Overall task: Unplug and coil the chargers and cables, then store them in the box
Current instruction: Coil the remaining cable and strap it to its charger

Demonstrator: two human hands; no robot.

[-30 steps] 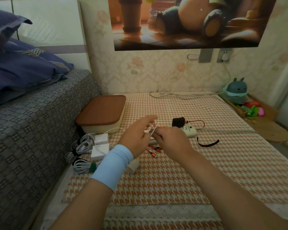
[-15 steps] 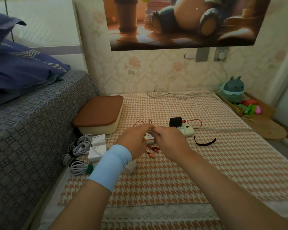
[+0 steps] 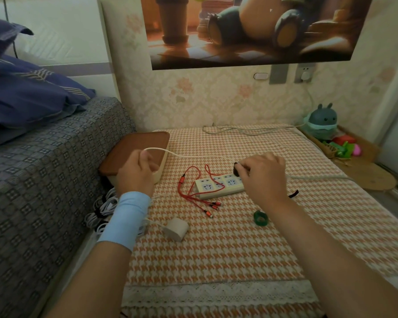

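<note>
Surface: houndstooth cloth [image 3: 239, 260] over a low table, lace hem at the near edge, floral wallpaper behind; I'm looking down on it through the head camera.
Hard to make out: coiled white cables [image 3: 101, 210] lie in the gap between table and bed [image 3: 44, 180] — the left forearm and its blue wristband [image 3: 126, 219] cover much of them, so I can't count them. The black strap [image 3: 293, 193] is mostly behind the right wrist.
Left hand [image 3: 136, 173]: fingers curled into a fist around the white cable [image 3: 186, 155], which leaves the top of the fist and runs right toward the other hand; its far end is hidden there.
Right hand [image 3: 262, 177]: fingertips clamped over the black charger [image 3: 237, 168], which sits on the power strip [image 3: 218, 184]; I can't tell whether its pins are seated.
Box [image 3: 156, 141]: brown lid on, at the table's far-left corner against the bed, just behind the left hand — contents not visible.
Loose on the cloth: red cable [image 3: 182, 180] with several heads, draped over and in front of the strip; white charger [image 3: 176, 228] beside the left wrist; green ring [image 3: 260, 218] near the right forearm.
Edges: bed hard along the left side; grey cord [image 3: 319, 177] leaves the strip rightward; toy [image 3: 323, 121] and clutter at the far-right corner.
Room: plain cloth between the forearms down to the hem.
</note>
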